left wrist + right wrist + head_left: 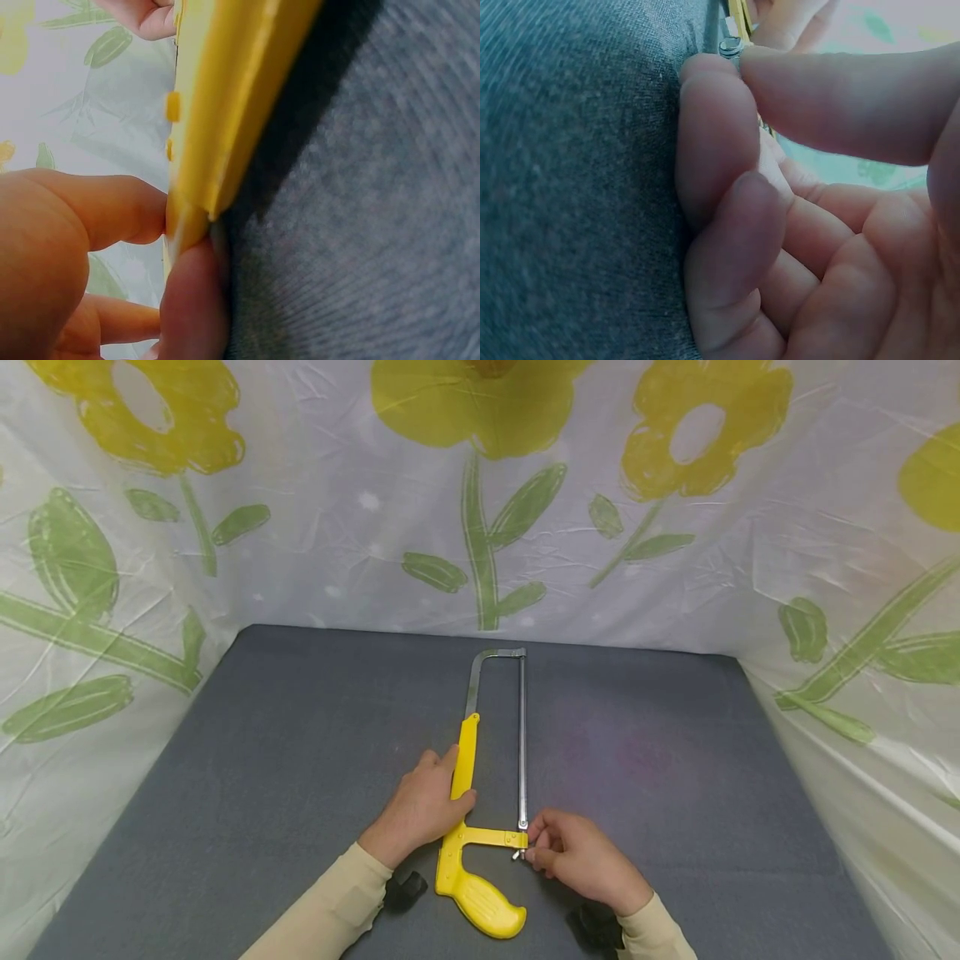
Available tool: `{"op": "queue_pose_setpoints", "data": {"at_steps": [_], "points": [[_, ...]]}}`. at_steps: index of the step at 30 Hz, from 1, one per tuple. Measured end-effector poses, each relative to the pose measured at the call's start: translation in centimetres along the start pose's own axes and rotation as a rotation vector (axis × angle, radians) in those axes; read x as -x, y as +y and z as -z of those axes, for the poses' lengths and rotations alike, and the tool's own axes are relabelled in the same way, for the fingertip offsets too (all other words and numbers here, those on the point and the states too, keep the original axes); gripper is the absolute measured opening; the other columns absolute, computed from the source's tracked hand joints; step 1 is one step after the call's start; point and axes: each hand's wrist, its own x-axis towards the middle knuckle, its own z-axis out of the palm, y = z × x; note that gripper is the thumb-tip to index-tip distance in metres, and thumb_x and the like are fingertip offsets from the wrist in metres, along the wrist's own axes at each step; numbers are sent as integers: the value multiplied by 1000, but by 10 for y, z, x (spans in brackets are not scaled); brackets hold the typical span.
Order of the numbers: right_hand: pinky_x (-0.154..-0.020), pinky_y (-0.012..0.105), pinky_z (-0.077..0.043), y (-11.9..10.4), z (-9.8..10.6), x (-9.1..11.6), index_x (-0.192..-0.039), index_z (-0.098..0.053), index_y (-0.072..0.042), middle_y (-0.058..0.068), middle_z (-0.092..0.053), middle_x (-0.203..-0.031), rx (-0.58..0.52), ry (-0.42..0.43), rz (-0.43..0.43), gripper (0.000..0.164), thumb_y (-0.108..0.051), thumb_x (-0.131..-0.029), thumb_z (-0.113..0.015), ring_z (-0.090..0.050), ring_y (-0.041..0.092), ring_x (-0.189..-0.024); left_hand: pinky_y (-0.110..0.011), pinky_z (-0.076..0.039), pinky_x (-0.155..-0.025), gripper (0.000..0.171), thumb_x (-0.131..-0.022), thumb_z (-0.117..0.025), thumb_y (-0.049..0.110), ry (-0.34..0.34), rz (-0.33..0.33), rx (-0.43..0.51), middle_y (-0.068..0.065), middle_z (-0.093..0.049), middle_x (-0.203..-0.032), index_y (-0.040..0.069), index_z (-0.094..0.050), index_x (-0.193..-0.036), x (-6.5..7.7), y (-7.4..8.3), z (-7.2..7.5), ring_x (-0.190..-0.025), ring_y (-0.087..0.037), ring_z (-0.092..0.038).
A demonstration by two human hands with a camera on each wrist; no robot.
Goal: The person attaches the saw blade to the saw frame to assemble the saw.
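Observation:
A hacksaw with a yellow frame and silver front lies on the dark table, its handle toward me. My left hand holds the yellow back bar, thumb on the inner side and fingers on the outer side; in the left wrist view, thumb and finger pinch the yellow edge. Down the right side runs the straight metal blade. At its near end sits a small wing nut, which thumb and forefinger of my right hand pinch. Those fingertips partly hide the metal piece in the right wrist view.
Dark grey cloth covers the table. White sheeting printed with yellow flowers hangs round its back and sides. Black wrist mounts show under the left wrist and right wrist.

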Motion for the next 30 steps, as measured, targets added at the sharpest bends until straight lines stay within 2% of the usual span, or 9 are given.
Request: {"op": "queue_pose_setpoints", "data": {"at_steps": [16,25,30], "points": [[-57,24,-47,-1,-2,0,-101,-68,-6,-3,-67,-75,6,13,1,12,2,-94,-70,-61,8,-62,-28,-47,-60,84,-97,-77,34,0,14,3,-22,-58,-130,3,-40,-166,0,1,0,-74,-19,-55],[-54,23,-40,0,-1,-2,-100,-69,-10,-4,-64,-73,19,22,-38,14,-9,-91,-79,-57,8,-59,-28,-46,-59,85,-97,-77,35,-4,15,1,-22,-58,-131,4,-40,-167,-1,1,1,-74,-19,-55],[-54,23,-40,-1,0,-2,-100,-70,-11,-5,-64,-73,36,19,-42,16,-10,-88,-80,-55,7,-59,-28,-46,-59,85,-97,-77,35,-5,17,2,-21,-58,-128,4,-40,-167,-1,0,0,-72,-20,-55]]}}
